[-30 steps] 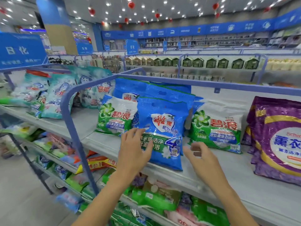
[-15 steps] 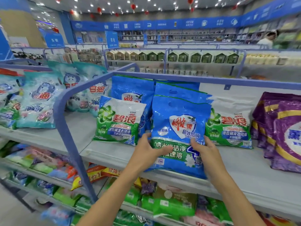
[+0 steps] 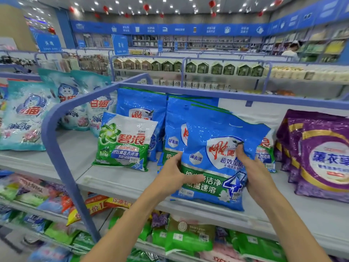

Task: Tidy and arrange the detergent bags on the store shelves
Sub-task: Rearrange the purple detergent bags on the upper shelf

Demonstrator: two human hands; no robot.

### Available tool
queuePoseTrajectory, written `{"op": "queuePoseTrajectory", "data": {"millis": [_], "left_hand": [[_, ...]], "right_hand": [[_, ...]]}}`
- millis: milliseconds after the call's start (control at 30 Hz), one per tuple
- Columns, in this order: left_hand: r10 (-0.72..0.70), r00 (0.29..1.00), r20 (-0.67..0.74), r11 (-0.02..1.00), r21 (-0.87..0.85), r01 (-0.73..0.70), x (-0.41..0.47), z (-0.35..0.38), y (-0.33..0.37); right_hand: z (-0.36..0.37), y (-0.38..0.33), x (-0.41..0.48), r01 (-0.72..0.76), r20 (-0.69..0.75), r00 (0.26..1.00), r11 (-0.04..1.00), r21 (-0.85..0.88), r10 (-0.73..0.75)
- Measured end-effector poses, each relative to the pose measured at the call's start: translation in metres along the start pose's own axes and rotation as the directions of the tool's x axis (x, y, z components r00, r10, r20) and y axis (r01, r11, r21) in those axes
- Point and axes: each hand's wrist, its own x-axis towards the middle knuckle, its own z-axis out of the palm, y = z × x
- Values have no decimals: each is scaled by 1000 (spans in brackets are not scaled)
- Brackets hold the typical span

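Scanning from the left, we see teal bags [image 3: 24,118] leaning upright on the shelf [image 3: 113,180], on the left of a blue rail [image 3: 56,140] that curves up from the lower tiers and runs right along the shelf's far side. Right of the rail, a green bag [image 3: 122,142] stands tilted back against a rear bag [image 3: 139,104]. Just beside that one, a second rear bag [image 3: 174,125] stands upright, partly hidden by what we hold. Our left hand [image 3: 170,174] grips the left edge of the blue bag [image 3: 217,148], with the thumb laid across the green band on its front and the fingers curled at the edge. This blue bag sits mid-shelf, nearer to us than the others and turned slightly clockwise, so its top left corner is highest. Its lower edge lies by the shelf's near lip, and we cannot tell whether it rests there. Our right hand [image 3: 255,171] pinches the bag's right edge, thumb pressed on the front beside the red logo and fingers hidden behind. Past that hand, only a sliver of another green pack [image 3: 265,154] shows. At the far right, purple bags [image 3: 321,154] stand one in front of another. Below the shelf, mixed pouches [image 3: 188,237] lie on the lower tiers.
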Motion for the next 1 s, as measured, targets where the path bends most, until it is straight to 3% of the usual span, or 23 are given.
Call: {"op": "queuePoseTrajectory", "data": {"millis": [267,400,467,567,633,700,767,833,900,1000], "left_hand": [[33,943,-332,999,8,-32,-3,-29,-17],[53,852,-521,984,173,44,0,-79,-30],[118,775,-621,962,264,66,2,-106,-31],[181,688,-703,930,349,111,8,-146,-33],[175,673,-718,897,398,191,13,-169,-37],[162,663,-731,847,447,287,19,-187,-39],[138,646,-751,828,445,341,23,-199,-40],[67,672,-737,889,350,295,25,-211,-43],[6,722,-692,955,219,201,27,-219,-49],[-6,745,-667,968,183,171,28,-230,-57]], "right_hand": [[13,4,4,-3,-82,997,997,-74,-3],[19,7,0,7,-151,988,992,-123,-25],[23,9,-4,90,-202,969,966,-244,-141],[37,10,-9,255,-276,877,868,-426,-393],[57,11,-14,378,-279,737,717,-585,-616],[83,17,-17,463,-180,617,539,-703,-766],[114,29,-21,568,-46,582,447,-691,-812],[145,42,-26,662,108,609,429,-615,-786],[171,60,-22,660,228,704,499,-562,-673],[205,80,-10,408,274,913,680,-609,-302]]}}
